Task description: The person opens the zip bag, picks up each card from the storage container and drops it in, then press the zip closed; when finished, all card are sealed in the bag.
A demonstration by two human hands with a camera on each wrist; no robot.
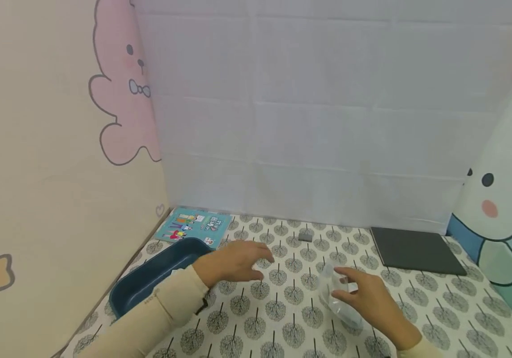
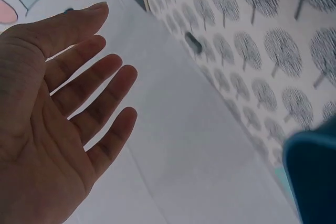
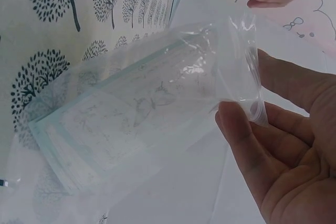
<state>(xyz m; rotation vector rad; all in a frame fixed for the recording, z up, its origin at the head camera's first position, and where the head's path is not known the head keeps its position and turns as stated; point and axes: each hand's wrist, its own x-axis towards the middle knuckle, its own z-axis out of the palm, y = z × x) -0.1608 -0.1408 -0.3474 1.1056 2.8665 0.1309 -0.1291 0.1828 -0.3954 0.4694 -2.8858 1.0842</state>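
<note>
A clear plastic bag (image 1: 341, 307) is gripped near one end by my right hand (image 1: 374, 301), over the right middle of the table. In the right wrist view, thumb and fingers close round the bag's gathered end. Inside the plastic lies a flat, pale packet (image 3: 131, 114) with a light green border and a faint butterfly print. My left hand (image 1: 238, 261) hovers with fingers spread and nothing in it, just right of a dark blue plastic tub (image 1: 148, 278). The left forearm hides part of the tub. In the left wrist view the palm (image 2: 52, 156) is bare.
A light blue booklet (image 1: 202, 228) with cartoon figures lies in the back left corner. Near the back stands a small grey block (image 1: 305, 237). A dark flat board (image 1: 417, 251) lies at the back right. Walls enclose the tree-patterned tablecloth (image 1: 278, 313) at the back and sides.
</note>
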